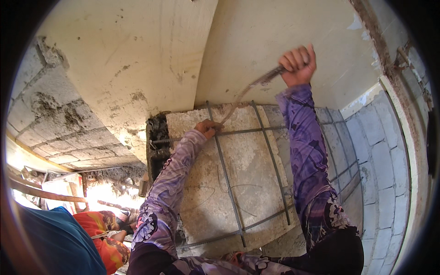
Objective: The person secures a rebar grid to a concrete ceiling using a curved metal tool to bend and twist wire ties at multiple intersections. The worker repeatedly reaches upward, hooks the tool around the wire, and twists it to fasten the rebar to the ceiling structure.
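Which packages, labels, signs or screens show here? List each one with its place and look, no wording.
None in view: only the left hand on a steel rebar grid over a concrete slab, and the right hand gripping a curved metal hook tool, amid block walls.

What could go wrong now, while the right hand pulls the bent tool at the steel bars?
1. The right hand pulls the bent, mortar-crusted metal tool hard; if its tip slips, it may strike the left hand, which is at the crossing of the thin grey steel bars.
2. A person in orange clothing is below; a dropped tool could hit them.
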### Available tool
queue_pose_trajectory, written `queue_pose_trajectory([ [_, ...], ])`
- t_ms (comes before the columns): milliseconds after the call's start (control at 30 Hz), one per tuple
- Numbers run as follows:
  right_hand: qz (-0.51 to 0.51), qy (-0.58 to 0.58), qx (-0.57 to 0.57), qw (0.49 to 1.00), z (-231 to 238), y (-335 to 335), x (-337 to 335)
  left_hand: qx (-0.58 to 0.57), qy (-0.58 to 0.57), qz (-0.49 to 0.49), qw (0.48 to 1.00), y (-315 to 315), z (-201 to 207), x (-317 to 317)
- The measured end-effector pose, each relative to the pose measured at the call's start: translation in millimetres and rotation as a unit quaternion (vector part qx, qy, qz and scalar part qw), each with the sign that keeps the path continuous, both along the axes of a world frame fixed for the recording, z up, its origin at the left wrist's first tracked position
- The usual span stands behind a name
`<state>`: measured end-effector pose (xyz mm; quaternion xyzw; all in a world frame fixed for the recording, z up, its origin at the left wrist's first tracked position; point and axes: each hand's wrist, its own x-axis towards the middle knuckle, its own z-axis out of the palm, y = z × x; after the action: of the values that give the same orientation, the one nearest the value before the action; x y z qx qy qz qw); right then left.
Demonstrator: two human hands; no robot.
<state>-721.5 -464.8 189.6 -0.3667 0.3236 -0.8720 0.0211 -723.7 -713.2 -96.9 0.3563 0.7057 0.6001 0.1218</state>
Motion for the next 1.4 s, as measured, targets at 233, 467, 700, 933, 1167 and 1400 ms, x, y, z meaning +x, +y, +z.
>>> queue_pose_trajectory([
  [233, -0.111, -0.052, -0.236, 0.964, -95.0, 110.7, 37.4, 0.037, -0.001, 0.016, 0.999, 2.6, -2.3, -2.7],
  [467, -0.558, -0.238, -0.208, 0.767, -131.6, 113.5, 75.4, -0.008, -0.006, 0.03, 0.999, 2.2, -6.0, -4.1],
  [700, -0.725, -0.132, 0.116, 0.665, -82.0, 63.1, 86.2, -0.049, 0.103, 0.048, 0.992, 4.9, 4.6, 6.8],
  [933, -0.766, -0.014, 0.239, 0.597, -79.0, 6.4, 172.9, -0.121, 0.237, 0.068, 0.962, 13.7, -0.6, 19.3],
  [1167, -0.647, 0.161, 0.405, 0.626, -88.7, -107.8, 300.2, -0.167, 0.212, 0.019, 0.963, 18.3, -9.5, -7.7],
  [1400, -0.282, 0.304, 0.567, 0.712, -27.6, -54.8, 268.3, -0.07, -0.071, -0.024, 0.995, 10.1, 8.6, -1.5],
])
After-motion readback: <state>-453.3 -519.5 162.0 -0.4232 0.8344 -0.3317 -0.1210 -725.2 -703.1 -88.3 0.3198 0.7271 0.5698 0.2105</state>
